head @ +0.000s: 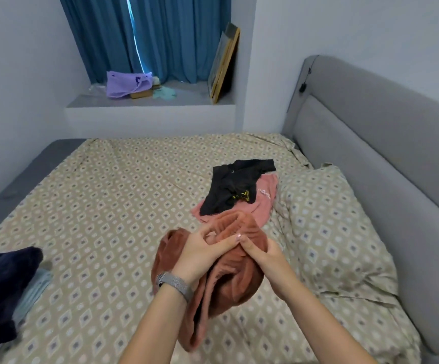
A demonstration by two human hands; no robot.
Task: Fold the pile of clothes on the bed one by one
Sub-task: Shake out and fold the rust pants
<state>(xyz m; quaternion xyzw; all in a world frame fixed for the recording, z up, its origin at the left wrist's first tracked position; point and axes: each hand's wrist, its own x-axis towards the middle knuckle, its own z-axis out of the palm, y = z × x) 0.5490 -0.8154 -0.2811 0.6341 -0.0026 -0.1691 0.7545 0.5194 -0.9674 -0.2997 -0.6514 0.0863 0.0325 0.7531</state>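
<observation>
Head view, hands: left hand (200, 254) and right hand (263, 256) both grip the rust-brown garment (228, 285), held above the bed (108, 206).
Pile: black garment (235, 187) on pink garment (261, 203), beside pillow (331, 232).
Left edge: dark blue fabric (0, 285), possibly folded.

We see two bare arms with no sleeves on them. Our left hand (200, 254) has a watch (172, 283) on its wrist (the band is silver-grey and looks like fine metal mesh). Our right hand (261, 254) wears nothing. One fingernail shines pale.
</observation>
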